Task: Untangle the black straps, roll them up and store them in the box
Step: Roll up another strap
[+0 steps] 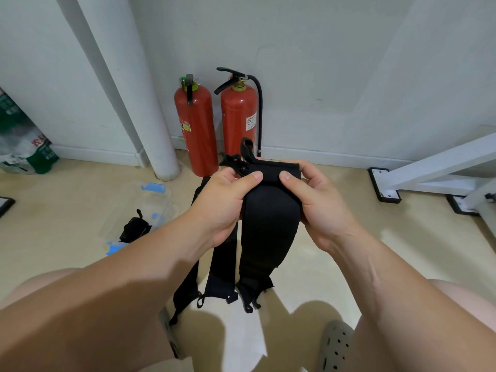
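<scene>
A wide black strap point(269, 229) hangs in front of me, its top end folded over and held between both hands. My left hand point(224, 202) grips the left side of the fold, thumb on top. My right hand point(319, 200) grips the right side, thumb pressing the fold. Thin loops stick up behind the fold. Two more black straps point(221, 267) lie lengthwise on the floor below. A clear plastic box point(150, 208) with blue clips sits on the floor at the left, with a rolled black strap point(134, 228) in it.
Two red fire extinguishers point(197, 130) stand against the wall straight ahead, beside a white pipe point(139, 103). A white metal frame leg point(429, 170) lies at the right. A green and white bag point(21, 140) leans at the far left. My knees and a grey shoe point(335, 345) are below.
</scene>
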